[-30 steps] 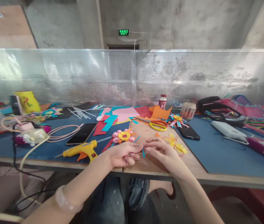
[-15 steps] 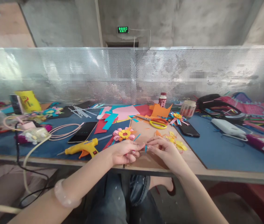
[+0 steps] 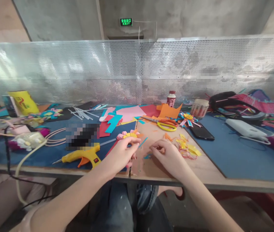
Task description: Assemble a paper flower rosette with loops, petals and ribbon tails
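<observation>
My left hand is over the near side of a pink and yellow paper flower, partly covering it. Its thumb and index finger are slightly apart, tips close to a thin blue paper strip on the brown board. Opposite it, my right hand is curled with thumb and index finger pressed together; whatever they pinch, if anything, is hidden. Just below those fingertips lies a small blue paper piece. Yellow and orange paper scraps lie beside the right hand.
A yellow glue gun lies left of my hands, with cables beyond it. Scissors, coloured paper sheets and another paper flower are farther back. A black phone rests at the right. A perforated metal screen stands behind.
My hands have drawn apart; the left went left and up, over the flower. The small blue piece that was between them now shows below my right fingertips. The view has tilted slightly down.
</observation>
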A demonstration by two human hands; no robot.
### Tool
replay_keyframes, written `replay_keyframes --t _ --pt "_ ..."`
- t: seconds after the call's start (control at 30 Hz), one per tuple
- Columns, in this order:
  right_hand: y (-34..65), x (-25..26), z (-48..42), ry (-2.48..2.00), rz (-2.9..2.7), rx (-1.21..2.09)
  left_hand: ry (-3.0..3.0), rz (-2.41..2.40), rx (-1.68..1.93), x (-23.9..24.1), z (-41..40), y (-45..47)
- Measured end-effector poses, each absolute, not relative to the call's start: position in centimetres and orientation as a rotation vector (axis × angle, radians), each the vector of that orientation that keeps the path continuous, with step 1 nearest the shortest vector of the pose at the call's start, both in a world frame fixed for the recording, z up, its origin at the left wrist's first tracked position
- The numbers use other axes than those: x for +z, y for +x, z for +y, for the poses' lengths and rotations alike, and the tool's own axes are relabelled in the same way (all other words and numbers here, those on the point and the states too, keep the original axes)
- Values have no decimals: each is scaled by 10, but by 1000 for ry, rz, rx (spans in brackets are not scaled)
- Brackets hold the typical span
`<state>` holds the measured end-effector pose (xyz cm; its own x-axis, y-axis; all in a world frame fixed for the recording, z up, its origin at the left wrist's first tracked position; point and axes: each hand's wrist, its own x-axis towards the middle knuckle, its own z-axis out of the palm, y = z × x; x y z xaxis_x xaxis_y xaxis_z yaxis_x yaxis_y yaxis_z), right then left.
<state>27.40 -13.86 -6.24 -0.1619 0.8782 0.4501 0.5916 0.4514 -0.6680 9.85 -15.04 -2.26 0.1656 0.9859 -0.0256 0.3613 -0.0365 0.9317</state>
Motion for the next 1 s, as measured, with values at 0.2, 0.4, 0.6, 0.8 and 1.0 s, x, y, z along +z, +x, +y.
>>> replay_keyframes --t 0.2,0.4,0.6,0.8,1.0 --pt "286 -66 -147 -1111 -2115 55 2454 1223 937 -37 -147 75" --pt "298 -57 -137 -953 -2486 -223 2640 1293 887 -51 -153 77" --pt "301 -48 -128 -841 -2679 -372 2702 1284 982 -53 -152 79" --pt "309 -43 -122 -775 -2736 -292 2668 1246 1048 -59 -154 77" --pt "307 -36 -120 -797 -2769 -197 2672 1256 1092 -62 -156 75"
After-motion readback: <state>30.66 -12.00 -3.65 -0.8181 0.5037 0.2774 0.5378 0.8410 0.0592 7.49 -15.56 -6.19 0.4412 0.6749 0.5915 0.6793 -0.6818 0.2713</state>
